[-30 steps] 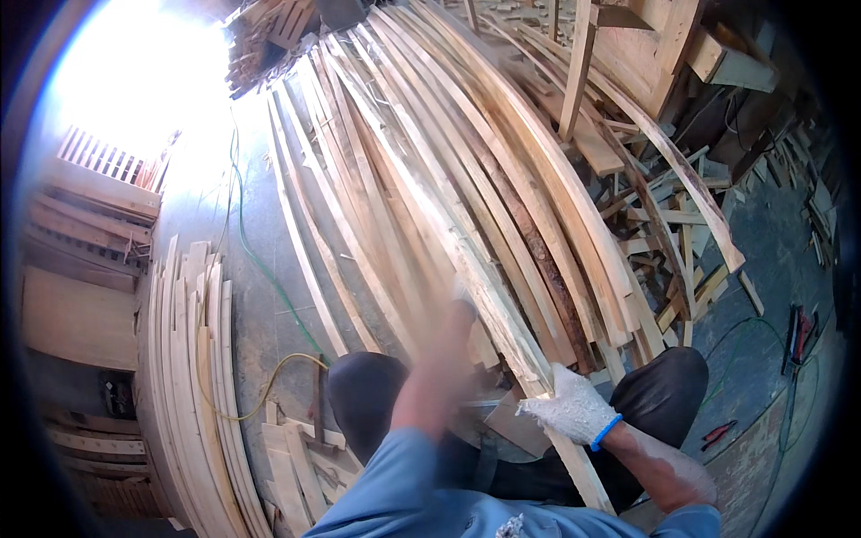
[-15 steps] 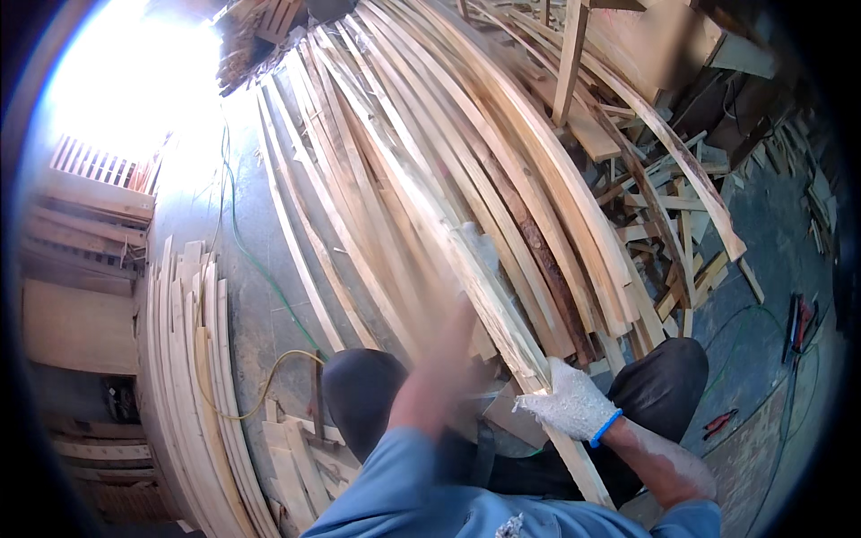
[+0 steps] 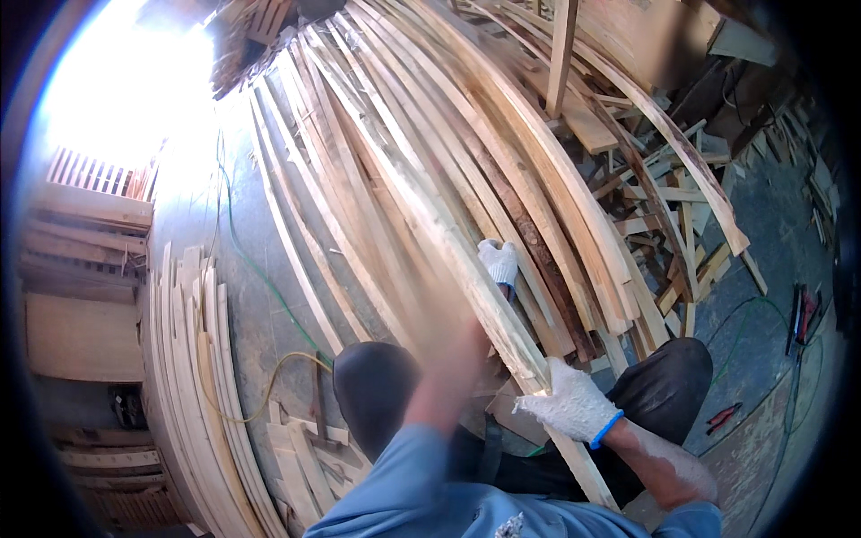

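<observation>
A long pale wooden strip with a rough edge slants from the far pile down to my lap, between my knees. My right hand, in a white glove with a blue cuff, is wrapped round its near part. My left forearm reaches up, smeared, and passes beneath the strip. On the strip's right side my left hand shows in a white glove, its fingers curled. It lies close against the strip's edge; what it grips, if anything, is hidden.
Many long wooden strips fan out ahead of me. A second stack lies at left, beside a green and yellow hose. Short pieces lie near my left knee. Scrap wood and red-handled pliers are at right.
My left hand has shifted slightly toward me and to the right along the strip's edge, and its glove now shows more clearly. My right hand keeps its grip in the same place.
</observation>
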Demonstrator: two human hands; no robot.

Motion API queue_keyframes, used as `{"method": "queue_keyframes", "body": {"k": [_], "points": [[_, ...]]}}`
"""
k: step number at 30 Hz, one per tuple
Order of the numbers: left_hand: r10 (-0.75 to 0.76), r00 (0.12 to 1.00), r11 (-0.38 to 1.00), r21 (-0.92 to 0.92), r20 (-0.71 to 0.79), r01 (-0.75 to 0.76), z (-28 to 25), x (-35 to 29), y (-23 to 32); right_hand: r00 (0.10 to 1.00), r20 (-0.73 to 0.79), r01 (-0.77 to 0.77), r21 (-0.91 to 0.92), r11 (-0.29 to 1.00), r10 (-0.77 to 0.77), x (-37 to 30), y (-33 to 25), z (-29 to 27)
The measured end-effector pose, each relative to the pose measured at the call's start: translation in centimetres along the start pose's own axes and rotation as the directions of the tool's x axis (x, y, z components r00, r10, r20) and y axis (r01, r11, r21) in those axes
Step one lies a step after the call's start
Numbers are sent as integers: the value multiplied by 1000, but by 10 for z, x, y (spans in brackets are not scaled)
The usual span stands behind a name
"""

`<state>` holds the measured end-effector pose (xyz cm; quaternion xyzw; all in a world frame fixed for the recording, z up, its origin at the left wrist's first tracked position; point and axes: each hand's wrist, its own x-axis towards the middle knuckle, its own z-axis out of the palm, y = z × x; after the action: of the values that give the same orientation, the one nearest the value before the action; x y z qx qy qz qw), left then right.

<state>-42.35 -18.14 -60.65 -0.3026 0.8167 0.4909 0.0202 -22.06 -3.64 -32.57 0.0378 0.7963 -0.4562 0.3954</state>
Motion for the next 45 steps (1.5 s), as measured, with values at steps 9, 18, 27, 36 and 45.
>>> {"method": "queue_keyframes", "body": {"k": [9,18,27,36,45], "points": [[290,929,941,247,-229,-233,17,-13,4,997,-68,36,-148,988,-46,5,17,-3],[173,984,921,359,-32,-150,23,-19,24,999,-33,-27,-29,999,26,-1,0,-12],[27,993,998,-64,113,-20,12,10,10,999,-30,13,-52,999,-14,4,11,-1],[9,923,898,-410,384,162,13,-3,40,997,-70,-27,-27,999,25,4,20,0],[456,889,888,81,-40,-452,13,-18,29,997,-77,-9,-44,999,5,-2,6,3]]}}
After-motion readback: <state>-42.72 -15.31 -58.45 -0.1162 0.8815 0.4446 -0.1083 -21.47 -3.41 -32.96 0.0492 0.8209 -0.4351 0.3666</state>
